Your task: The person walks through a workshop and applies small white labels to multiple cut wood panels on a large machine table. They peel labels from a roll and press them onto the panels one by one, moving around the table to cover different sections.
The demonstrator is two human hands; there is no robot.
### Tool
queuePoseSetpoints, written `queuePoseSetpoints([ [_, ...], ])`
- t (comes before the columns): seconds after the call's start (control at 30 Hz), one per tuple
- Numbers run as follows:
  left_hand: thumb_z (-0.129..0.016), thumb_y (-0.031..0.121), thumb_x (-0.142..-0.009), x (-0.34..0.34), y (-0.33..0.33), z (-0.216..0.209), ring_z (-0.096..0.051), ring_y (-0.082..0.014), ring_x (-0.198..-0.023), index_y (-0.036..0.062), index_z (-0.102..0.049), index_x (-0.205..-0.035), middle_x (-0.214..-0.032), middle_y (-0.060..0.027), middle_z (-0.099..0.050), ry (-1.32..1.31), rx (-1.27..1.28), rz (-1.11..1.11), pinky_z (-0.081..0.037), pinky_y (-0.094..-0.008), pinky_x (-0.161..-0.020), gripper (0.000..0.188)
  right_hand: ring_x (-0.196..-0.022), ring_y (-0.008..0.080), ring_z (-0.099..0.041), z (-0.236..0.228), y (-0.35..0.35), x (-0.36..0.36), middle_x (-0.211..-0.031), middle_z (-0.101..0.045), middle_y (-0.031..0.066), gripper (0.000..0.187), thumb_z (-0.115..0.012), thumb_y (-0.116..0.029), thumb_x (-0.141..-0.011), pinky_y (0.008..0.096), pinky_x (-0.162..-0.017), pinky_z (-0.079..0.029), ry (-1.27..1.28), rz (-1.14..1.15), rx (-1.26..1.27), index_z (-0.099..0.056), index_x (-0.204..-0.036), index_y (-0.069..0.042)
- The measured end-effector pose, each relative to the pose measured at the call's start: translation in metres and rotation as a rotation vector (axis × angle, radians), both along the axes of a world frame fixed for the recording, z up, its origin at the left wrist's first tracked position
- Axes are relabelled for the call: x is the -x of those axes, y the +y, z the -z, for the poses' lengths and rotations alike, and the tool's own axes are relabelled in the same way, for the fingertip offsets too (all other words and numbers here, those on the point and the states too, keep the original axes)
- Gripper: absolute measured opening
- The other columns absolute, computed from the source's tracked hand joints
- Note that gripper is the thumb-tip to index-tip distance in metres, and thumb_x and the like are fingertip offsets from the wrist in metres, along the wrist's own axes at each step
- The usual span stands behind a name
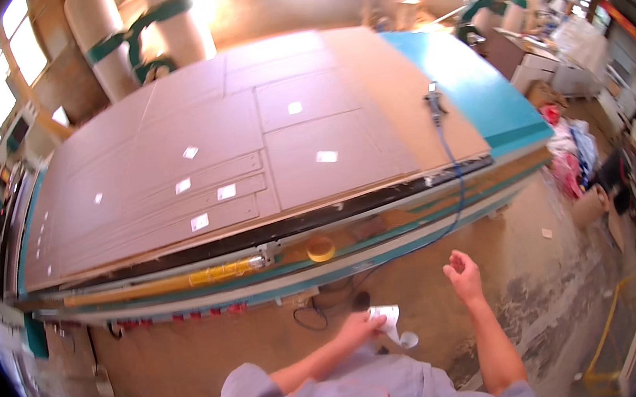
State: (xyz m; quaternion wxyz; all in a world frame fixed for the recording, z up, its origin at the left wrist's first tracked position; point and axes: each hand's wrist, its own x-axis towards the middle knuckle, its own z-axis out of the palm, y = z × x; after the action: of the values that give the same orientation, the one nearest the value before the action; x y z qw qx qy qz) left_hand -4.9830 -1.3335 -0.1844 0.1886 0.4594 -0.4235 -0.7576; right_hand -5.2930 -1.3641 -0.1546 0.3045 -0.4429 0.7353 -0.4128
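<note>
My left hand [356,329] is closed on a strip of white labels [385,315] in front of my body; the strip's lower end hangs down and curls. To the right, my right hand [464,280] is raised above the floor, beyond the machine's front edge. Its fingers are loosely bent with the thumb apart, and no object shows in it. Ahead of both hands lies a large grey-brown board [206,125] cut into panels, on a machine bed. Several white labels [326,156] are stuck on its panels.
An air blow gun [434,105] lies on the bare brown strip at right, its blue hose [459,181] trailing off the front edge. A yellow tape roll [320,248] and a yellow-wrapped tube [208,276] sit on the front ledge. Clutter [565,144] is piled at right.
</note>
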Motion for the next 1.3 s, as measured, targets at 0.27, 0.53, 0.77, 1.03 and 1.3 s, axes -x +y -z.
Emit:
queuePoseSetpoints([
  [0.27, -0.062, 0.031, -0.092, -0.026, -0.122, -0.022, -0.064, -0.0149, -0.081, -0.0021, -0.067, -0.108, -0.097, -0.0086, -0.07, -0.057, -0.091, -0.422, -0.051, -0.0286, -0.073, 0.037, -0.129, 0.0351, -0.047, 0.025, -0.226, 0.012, -0.136, -0.049, 0.0268, 0.078, -0.077, -0.026, -0.075, 0.0431, -0.108, -0.037, 0.416, -0.23, -0.021, -0.042, -0.138, 0.005],
  [0.53, -0.061, 0.02, -0.093, -0.041, -0.09, -0.034, -0.067, -0.0238, -0.094, -0.007, -0.062, -0.113, -0.108, -0.0137, -0.067, -0.121, -0.249, -0.89, -0.056, -0.036, -0.084, 0.034, -0.134, 0.0395, -0.036, 0.003, -0.354, -0.04, -0.142, -0.038, 0.0272, 0.111, -0.08, -0.046, -0.065, 0.0464, -0.111, -0.031, 0.616, -0.132, -0.386, -0.02, -0.15, -0.006],
  [0.77, -0.062, 0.022, -0.093, -0.006, -0.092, 0.008, -0.067, -0.0242, -0.093, -0.006, -0.063, -0.11, -0.105, -0.0129, -0.067, -0.132, -0.249, -0.842, -0.056, -0.0368, -0.085, 0.033, -0.126, 0.0374, -0.043, -0.01, -0.373, -0.007, -0.133, -0.046, 0.0242, 0.091, -0.082, -0.043, -0.063, 0.0459, -0.105, -0.039, 0.533, -0.087, -0.511, -0.043, -0.134, -0.001],
  [1.03, -0.061, 0.022, -0.094, 0.026, -0.16, -0.04, -0.068, -0.0233, -0.091, -0.0058, -0.063, -0.112, -0.107, -0.0133, -0.068, -0.143, -0.227, -0.688, -0.055, -0.035, -0.085, 0.033, -0.118, 0.037, -0.049, 0.006, -0.376, -0.009, -0.122, -0.05, 0.0227, 0.069, -0.084, -0.036, -0.062, 0.0446, -0.1, -0.043, 0.476, 0.016, -0.389, -0.055, -0.111, 0.004],
  [1.3, -0.061, 0.02, -0.094, 0.018, -0.163, 0.001, -0.068, -0.0238, -0.09, -0.0063, -0.063, -0.11, -0.105, -0.0132, -0.068, -0.215, -0.207, -0.644, -0.055, -0.0353, -0.083, 0.031, -0.094, 0.0278, -0.063, 0.078, -0.408, 0.05, -0.1, -0.065, 0.0185, 0.051, -0.083, -0.023, -0.068, 0.0388, -0.084, -0.05, -0.096, -0.125, -0.326, -0.06, -0.104, 0.005],
])
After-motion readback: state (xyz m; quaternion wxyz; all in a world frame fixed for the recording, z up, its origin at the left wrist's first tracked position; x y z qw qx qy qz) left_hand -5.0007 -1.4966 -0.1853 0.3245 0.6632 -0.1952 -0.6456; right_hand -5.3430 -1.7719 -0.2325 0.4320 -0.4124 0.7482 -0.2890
